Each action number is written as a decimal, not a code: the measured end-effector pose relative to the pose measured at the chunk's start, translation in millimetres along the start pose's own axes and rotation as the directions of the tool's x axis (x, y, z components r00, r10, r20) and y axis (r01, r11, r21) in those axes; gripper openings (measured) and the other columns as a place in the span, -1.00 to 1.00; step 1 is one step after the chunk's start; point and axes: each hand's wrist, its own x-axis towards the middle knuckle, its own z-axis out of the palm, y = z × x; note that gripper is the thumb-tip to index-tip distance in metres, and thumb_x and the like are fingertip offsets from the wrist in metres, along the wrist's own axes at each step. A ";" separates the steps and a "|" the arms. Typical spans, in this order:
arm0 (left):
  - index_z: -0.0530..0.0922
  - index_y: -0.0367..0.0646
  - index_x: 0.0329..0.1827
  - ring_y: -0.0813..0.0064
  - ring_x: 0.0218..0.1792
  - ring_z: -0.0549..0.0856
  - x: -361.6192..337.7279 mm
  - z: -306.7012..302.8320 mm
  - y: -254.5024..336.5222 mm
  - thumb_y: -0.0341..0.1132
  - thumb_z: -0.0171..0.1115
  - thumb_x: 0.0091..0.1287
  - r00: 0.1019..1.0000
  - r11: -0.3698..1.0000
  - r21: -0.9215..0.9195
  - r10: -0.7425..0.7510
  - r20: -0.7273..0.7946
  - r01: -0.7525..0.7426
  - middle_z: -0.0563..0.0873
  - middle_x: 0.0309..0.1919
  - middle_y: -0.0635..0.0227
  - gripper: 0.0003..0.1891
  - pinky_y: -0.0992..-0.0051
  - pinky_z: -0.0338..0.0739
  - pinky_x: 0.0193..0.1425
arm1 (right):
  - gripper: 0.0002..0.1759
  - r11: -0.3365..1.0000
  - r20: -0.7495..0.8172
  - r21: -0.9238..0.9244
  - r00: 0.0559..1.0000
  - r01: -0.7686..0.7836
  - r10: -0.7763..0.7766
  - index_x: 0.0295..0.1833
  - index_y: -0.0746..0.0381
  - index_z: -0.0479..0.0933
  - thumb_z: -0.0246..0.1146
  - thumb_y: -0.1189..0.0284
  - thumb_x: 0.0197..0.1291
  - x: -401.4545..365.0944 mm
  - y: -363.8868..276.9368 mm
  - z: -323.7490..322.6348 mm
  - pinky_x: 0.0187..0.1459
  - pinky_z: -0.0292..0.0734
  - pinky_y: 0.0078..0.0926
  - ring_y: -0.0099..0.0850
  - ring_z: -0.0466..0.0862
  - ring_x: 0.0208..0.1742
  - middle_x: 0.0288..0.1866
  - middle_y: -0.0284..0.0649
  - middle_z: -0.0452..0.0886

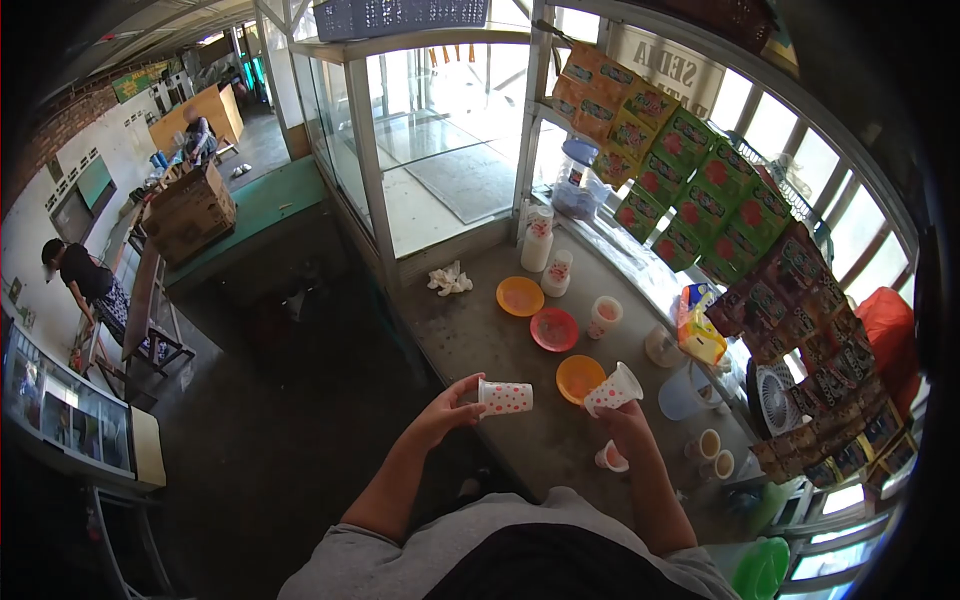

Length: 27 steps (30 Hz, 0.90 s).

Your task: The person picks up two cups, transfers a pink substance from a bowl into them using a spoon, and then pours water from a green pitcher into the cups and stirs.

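Observation:
My left hand is closed around a white paper cup with red dots, tipped on its side in front of me. In my right hand a second dotted cup is held at a slant, its rim up and to the right. Just beyond it lies an orange plate. A small dotted cup stands on the counter under my right hand. Farther back are a red plate, another orange plate and a dotted cup.
Stacked cups stand near the glass case. A clear pitcher and two filled cups are at the right. Crumpled tissue lies on the counter. Drink sachets hang above. Two people are at the left.

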 end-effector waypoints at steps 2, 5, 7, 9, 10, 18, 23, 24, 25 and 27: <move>0.17 -0.13 0.66 0.51 0.21 0.58 6.4 -12.9 6.2 -0.05 0.46 0.32 1.000 1.000 0.014 -0.003 -0.023 0.003 0.41 0.50 0.32 -0.08 0.53 0.54 0.17 | -0.29 0.984 -0.023 -0.180 1.000 0.009 -0.013 0.43 0.25 0.37 0.44 0.57 0.16 21.2 -2.4 3.9 0.15 0.63 -0.42 -0.32 0.72 0.18 0.22 -0.16 0.65; 0.19 -0.12 0.66 0.53 0.21 0.57 18.2 -26.4 20.1 -0.01 0.45 0.33 0.998 0.999 0.039 -0.007 -0.060 0.009 0.42 0.49 0.35 -0.08 0.54 0.49 0.18 | -0.35 0.911 -0.070 -0.399 0.988 0.100 -0.139 0.34 0.25 0.46 0.51 0.51 0.14 62.5 -9.2 -0.7 0.11 0.63 -0.47 -0.39 0.73 0.11 0.20 -0.18 0.66; 0.19 -0.11 0.66 0.55 0.21 0.56 27.9 -36.1 26.5 0.01 0.45 0.33 0.997 0.999 0.053 -0.006 -0.071 0.009 0.43 0.48 0.36 -0.09 0.55 0.48 0.17 | -0.34 0.857 -0.126 -0.473 0.948 0.202 -0.293 0.33 0.26 0.46 0.54 0.48 0.12 90.4 -20.9 -7.8 0.08 0.63 -0.47 -0.40 0.73 0.08 0.18 -0.18 0.66; 0.20 -0.10 0.66 0.58 0.18 0.54 41.7 -49.4 28.7 0.01 0.45 0.34 0.999 0.998 0.064 0.004 -0.047 -0.001 0.43 0.48 0.38 -0.09 0.57 0.47 0.15 | -0.32 0.782 -0.167 -0.550 0.880 0.291 -0.445 0.32 0.27 0.47 0.57 0.45 0.10 116.5 -33.5 -17.8 0.06 0.64 -0.47 -0.41 0.73 0.05 0.16 -0.18 0.67; 0.20 -0.10 0.66 0.58 0.18 0.54 47.4 -54.6 30.7 0.01 0.45 0.34 0.999 0.998 0.067 0.008 -0.043 -0.005 0.43 0.48 0.38 -0.09 0.57 0.47 0.15 | -0.32 0.691 -0.203 -0.622 0.777 0.368 -0.596 0.31 0.27 0.48 0.59 0.45 0.08 129.0 -39.5 -23.4 0.03 0.64 -0.46 -0.40 0.73 0.05 0.13 -0.18 0.68; 0.21 -0.03 0.66 0.61 0.19 0.53 94.6 -93.6 37.0 0.05 0.43 0.34 0.999 0.995 0.099 0.004 -0.052 0.001 0.44 0.48 0.40 -0.10 0.56 0.44 0.12 | -0.33 0.406 -0.289 -0.877 0.391 0.257 -0.874 0.27 0.29 0.52 0.60 0.39 0.04 189.4 -19.7 -61.3 -0.01 0.64 -0.46 -0.39 0.73 0.04 0.05 -0.19 0.69; 0.23 -0.01 0.65 0.63 0.13 0.59 140.2 -107.3 20.2 0.01 0.39 0.39 0.998 0.972 -0.230 -0.054 0.009 0.055 0.51 0.39 0.44 -0.17 0.56 0.48 0.07 | -0.35 0.600 -0.427 -0.766 0.516 0.230 -0.743 0.30 0.28 0.49 0.56 0.34 0.14 181.0 -29.6 -42.8 0.13 0.60 -0.33 -0.28 0.70 0.11 0.13 -0.14 0.67; 0.24 -0.01 0.64 0.66 0.11 0.60 149.1 -104.6 20.1 -0.03 0.38 0.41 0.993 0.837 -0.535 -0.079 0.084 0.112 0.55 0.33 0.47 -0.20 0.58 0.48 0.05 | -0.35 0.600 -0.435 -0.768 0.506 0.223 -0.745 0.30 0.28 0.49 0.56 0.34 0.14 183.8 -31.4 -40.1 0.13 0.60 -0.33 -0.28 0.70 0.11 0.13 -0.14 0.67; 0.24 -0.01 0.64 0.66 0.11 0.60 159.3 -100.0 19.1 -0.03 0.38 0.41 0.992 0.838 -0.532 -0.084 0.098 0.124 0.55 0.33 0.47 -0.20 0.58 0.48 0.05 | -0.35 0.591 -0.413 -0.789 0.564 0.170 -0.715 0.30 0.27 0.50 0.56 0.32 0.13 185.4 -32.8 -38.6 0.12 0.59 -0.31 -0.24 0.71 0.06 0.12 -0.13 0.67; 0.23 -0.02 0.64 0.61 0.10 0.64 179.3 -79.9 15.9 -0.05 0.44 0.37 0.998 0.922 -0.383 -0.045 0.053 0.062 0.55 0.35 0.43 -0.17 0.56 0.50 0.06 | -0.36 0.579 -0.405 -0.808 0.611 0.109 -0.680 0.29 0.26 0.51 0.56 0.31 0.13 194.6 -31.4 -46.8 0.12 0.59 -0.29 -0.20 0.71 0.00 0.10 -0.12 0.67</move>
